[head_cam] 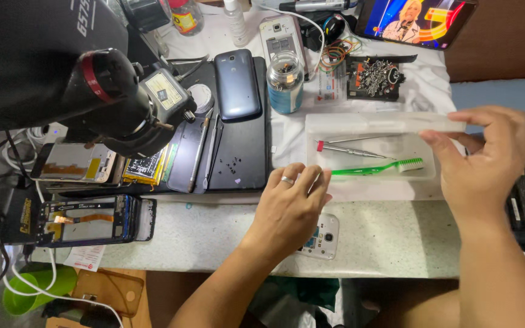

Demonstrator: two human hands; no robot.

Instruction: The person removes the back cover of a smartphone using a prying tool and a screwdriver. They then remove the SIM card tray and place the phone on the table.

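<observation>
Clear plastic box point(335, 155) on the worktop point(396, 237) keeps toothbrush point(375, 168) and screwdriver point(350, 150) together; right hand point(484, 161) pinches its lid point(384, 123), while left hand point(290, 209), fingers loosely spread, presses a white phone point(322, 238).

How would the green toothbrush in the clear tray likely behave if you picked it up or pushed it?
The green toothbrush looks like thin plastic, so it is probably light and slightly bendy. Lying flat in the smooth clear tray, it would likely slide rather than roll. Its slim handle may slip in a hand.
</observation>
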